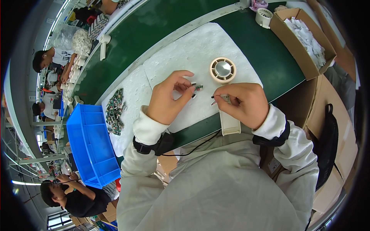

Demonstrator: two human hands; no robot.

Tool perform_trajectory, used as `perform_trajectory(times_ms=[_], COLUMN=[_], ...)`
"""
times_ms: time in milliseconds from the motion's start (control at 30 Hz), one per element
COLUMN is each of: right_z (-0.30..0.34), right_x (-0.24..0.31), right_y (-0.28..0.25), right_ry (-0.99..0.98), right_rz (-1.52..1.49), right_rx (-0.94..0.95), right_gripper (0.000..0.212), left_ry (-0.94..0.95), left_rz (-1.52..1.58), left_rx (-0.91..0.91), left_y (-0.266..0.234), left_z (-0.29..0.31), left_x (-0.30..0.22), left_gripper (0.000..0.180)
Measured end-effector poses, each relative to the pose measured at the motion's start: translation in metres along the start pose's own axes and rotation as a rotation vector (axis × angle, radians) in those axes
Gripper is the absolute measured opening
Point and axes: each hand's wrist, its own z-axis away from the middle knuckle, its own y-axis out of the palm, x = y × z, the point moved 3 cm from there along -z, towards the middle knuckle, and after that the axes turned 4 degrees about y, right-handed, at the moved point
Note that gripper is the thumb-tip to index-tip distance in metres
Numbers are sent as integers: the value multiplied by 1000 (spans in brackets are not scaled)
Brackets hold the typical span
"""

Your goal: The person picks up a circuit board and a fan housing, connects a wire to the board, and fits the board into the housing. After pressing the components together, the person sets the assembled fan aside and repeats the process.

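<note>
My left hand is over the white foam sheet, its index finger and thumb apart. Just beyond the thumb tip is a small green circuit board with dark and silvery parts; whether another finger touches it is hidden. My right hand is closed, thumb and index finger pinching a thin wire with a small black end. Under that hand lies a cream handheld fan, its round slotted head on the foam and its open handle shell reaching past the table edge toward me. The hand hides the handle's middle.
A pile of small circuit boards lies on the foam sheet at left, beside a blue bin. At far right stand a carton of white pieces and another fan head. Other people sit across the green conveyor.
</note>
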Motion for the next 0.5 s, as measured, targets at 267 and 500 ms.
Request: perform_trajectory(times_ms=[267,500], right_z=[1,-1], right_x=[-3,-1], right_y=[-3,-3], right_ry=[120,107], right_rz=[-91,-121], right_rx=[-20,-40], right_gripper=[10,11], left_ry=[-77,-135], left_rz=[505,702], left_rx=[-156,-147], left_y=[13,40], left_z=[4,19], left_x=[-18,-17], left_gripper=[27,27])
